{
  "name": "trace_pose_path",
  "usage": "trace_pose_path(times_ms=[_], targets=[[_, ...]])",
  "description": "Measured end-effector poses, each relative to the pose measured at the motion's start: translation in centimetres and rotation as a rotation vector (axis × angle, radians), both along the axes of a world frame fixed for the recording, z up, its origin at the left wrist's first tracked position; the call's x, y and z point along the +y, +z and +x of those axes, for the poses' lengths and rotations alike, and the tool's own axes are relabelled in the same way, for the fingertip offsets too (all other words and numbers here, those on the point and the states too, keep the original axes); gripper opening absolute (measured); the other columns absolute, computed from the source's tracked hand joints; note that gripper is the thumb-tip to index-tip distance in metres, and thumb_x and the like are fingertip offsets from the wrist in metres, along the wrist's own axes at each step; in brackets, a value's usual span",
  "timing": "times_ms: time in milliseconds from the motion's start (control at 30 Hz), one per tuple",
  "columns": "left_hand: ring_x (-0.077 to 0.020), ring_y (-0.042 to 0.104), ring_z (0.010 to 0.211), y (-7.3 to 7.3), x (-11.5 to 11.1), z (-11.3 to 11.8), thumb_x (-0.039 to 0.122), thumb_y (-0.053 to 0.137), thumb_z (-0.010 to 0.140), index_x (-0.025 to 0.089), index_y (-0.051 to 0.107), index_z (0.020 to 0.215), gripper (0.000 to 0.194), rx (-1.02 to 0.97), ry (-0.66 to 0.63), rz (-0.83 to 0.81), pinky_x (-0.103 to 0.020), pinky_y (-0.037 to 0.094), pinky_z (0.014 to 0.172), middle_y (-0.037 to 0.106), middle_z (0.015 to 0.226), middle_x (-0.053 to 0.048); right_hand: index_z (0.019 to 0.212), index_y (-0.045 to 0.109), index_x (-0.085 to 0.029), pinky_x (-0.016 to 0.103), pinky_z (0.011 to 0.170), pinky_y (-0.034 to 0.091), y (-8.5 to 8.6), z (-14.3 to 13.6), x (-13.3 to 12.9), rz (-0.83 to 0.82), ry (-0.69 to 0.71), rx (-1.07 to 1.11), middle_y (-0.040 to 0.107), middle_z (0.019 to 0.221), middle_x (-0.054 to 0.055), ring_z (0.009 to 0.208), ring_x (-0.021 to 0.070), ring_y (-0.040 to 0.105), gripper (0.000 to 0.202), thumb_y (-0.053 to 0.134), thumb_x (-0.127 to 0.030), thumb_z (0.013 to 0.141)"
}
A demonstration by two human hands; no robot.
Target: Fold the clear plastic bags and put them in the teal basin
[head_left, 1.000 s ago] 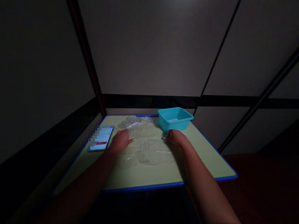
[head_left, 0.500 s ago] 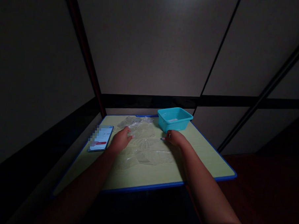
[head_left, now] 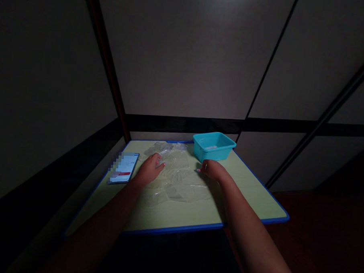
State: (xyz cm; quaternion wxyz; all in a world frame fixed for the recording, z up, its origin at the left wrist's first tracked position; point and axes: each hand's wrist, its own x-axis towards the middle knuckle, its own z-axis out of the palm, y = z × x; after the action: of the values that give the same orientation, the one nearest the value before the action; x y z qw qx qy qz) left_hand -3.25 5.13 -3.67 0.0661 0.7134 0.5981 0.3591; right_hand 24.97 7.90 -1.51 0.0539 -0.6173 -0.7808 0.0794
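L hand (head_left: 148,170) has shifted slightly fwd vs. 1 s ago, fingertips lying farther up the film (head_left: 179,192); R hand (head_left: 213,170) is approx. where it was. Wall (head_left: 185,64) panels fill the bg, poorly lit. Table (head_left: 252,190), pale green w/ blue edging, stands up against them. Film, prob. several clear plastic sheets or bags, lies mid-table, b/w the hands & back toward the far edge. Main risk: it could slide or bunch up, b/c it seems thin & loose; a drag from either hand might do it. A snag is poss. too if the small item (head_left: 198,170) at the R fingertips catches it. Looks-wise: see-through, creased, shiny along folds, flatter in front, more crumpled at back; outlines are faint, so no. of pieces unclear. Tub (head_left: 213,154), turquoise, sits upright just beyond the R hand, w/ a whitish thing (head_left: 211,147) inside. Phone (head_left: 129,167), screen lit, lies just L of the L hand. L fingers: bent, relaxed, thumb apart, no grip seen; can't tell if they touch the film. R fingers: curled in, pinching the small item, ID unclear.
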Motion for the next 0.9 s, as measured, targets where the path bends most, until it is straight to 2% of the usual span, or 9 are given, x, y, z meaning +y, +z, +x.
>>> trace_pose_path(times_ms=[233,633,900], targets=[[-0.0148,0.052,0.066,0.1,0.4,-0.6,0.034,0.054,0.077,0.019,0.053,0.091,0.021,-0.152,-0.029,0.086,-0.026,0.043,0.060,0.052,0.072,0.001,0.089,0.067,-0.018,0.023,0.052,0.030,0.0,-0.1,-0.1,-0.004,0.005,0.008,0.069,0.084,0.008,0.068,0.0161,0.057,0.029,0.059,-0.045,0.079],[-0.0152,0.054,0.073,1.1,-0.4,0.0,0.029,0.054,0.078,0.019,0.052,0.093,0.018,-0.101,0.001,0.102,-0.030,0.047,0.071,0.054,0.093,-0.004,0.088,0.067,-0.018,0.023,0.051,0.029,-0.3,0.0,0.0,-0.006,0.026,0.021,0.068,0.081,0.007,0.066,0.0150,0.056,0.028,0.060,-0.044,0.079],[-0.0145,0.053,0.071,0.9,-0.2,-0.2,0.030,0.054,0.078,0.018,0.052,0.094,0.019,-0.126,-0.018,0.117,-0.029,0.047,0.069,0.055,0.096,-0.005,0.087,0.067,-0.018,0.023,0.051,0.029,-0.4,0.0,0.0,-0.006,0.040,0.026,0.068,0.082,0.007,0.066,0.0149,0.055,0.028,0.059,-0.044,0.079]])
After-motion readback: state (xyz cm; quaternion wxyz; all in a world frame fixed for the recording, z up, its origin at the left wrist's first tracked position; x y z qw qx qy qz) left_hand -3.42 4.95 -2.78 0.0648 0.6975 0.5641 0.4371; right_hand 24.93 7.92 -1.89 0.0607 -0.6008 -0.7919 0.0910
